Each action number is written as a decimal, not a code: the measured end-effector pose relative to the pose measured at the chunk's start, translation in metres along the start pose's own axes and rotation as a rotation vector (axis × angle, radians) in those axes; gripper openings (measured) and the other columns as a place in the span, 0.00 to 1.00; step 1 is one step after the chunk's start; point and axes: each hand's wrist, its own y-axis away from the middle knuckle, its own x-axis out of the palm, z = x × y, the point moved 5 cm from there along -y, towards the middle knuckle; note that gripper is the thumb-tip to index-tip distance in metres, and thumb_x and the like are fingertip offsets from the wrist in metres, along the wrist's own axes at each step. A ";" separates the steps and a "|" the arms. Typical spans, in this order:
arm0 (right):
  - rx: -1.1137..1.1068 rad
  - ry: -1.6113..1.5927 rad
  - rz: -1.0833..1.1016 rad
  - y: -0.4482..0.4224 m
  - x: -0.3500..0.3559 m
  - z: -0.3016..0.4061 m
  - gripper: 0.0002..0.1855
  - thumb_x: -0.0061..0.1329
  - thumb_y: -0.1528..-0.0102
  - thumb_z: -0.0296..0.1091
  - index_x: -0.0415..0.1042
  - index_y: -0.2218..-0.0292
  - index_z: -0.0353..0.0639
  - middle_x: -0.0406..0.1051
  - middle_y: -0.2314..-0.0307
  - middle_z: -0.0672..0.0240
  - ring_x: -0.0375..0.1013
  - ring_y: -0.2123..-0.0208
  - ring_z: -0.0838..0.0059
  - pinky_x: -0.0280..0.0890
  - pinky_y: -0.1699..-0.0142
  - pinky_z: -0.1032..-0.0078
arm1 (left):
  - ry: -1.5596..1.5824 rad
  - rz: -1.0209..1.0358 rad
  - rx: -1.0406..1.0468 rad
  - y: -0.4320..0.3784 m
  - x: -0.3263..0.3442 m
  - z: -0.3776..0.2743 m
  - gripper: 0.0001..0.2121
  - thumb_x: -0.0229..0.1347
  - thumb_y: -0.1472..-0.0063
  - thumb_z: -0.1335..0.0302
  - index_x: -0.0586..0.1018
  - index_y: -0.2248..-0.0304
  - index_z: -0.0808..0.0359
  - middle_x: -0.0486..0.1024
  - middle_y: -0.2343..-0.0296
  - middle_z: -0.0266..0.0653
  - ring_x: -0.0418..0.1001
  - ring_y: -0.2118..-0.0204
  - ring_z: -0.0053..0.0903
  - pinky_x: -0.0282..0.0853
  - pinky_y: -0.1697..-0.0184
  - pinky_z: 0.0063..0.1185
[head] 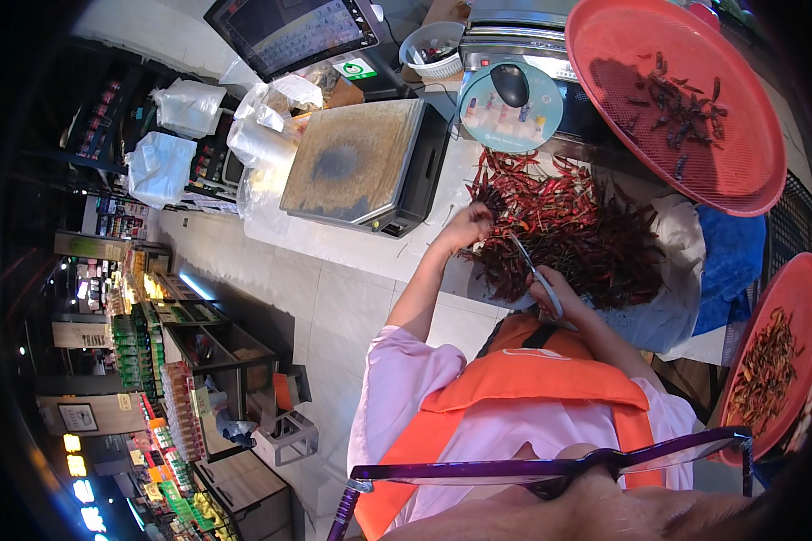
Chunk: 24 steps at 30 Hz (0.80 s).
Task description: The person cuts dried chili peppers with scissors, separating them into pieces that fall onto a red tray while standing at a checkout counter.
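Note:
A large heap of dried red chili peppers point(548, 203) lies on the counter before me, bright red at the back and darker towards me. My right hand point(556, 289) grips a pair of scissors point(536, 270) with pale grey handles. Their blades point up and left into the heap. At its left edge my left hand point(470, 226) is bent over the peppers, just left of the scissor tips. It is slightly blurred, and whether a pepper is between its fingers is hard to see. Pale plastic sheeting point(680, 270) shows under the heap's right side.
Left of the heap stands a weighing scale point(352, 159) with a worn platform. Behind are a mouse pad point(477, 125) with a black mouse point(509, 86) and a monitor point(291, 34). Red plastic baskets point(599, 88) point(731, 412) holding dried chilies flank the right. Plastic bags point(264, 138) lie left.

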 end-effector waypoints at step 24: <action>-0.298 0.438 -0.209 -0.009 0.005 0.005 0.15 0.43 0.57 0.27 0.62 0.64 0.39 0.60 0.87 0.69 0.59 0.86 0.79 0.54 0.80 0.81 | 0.230 -0.248 -0.039 0.057 0.047 -0.033 0.04 0.54 0.50 0.80 0.76 0.73 0.71 0.73 0.81 0.32 0.68 0.80 0.13 0.62 0.78 0.13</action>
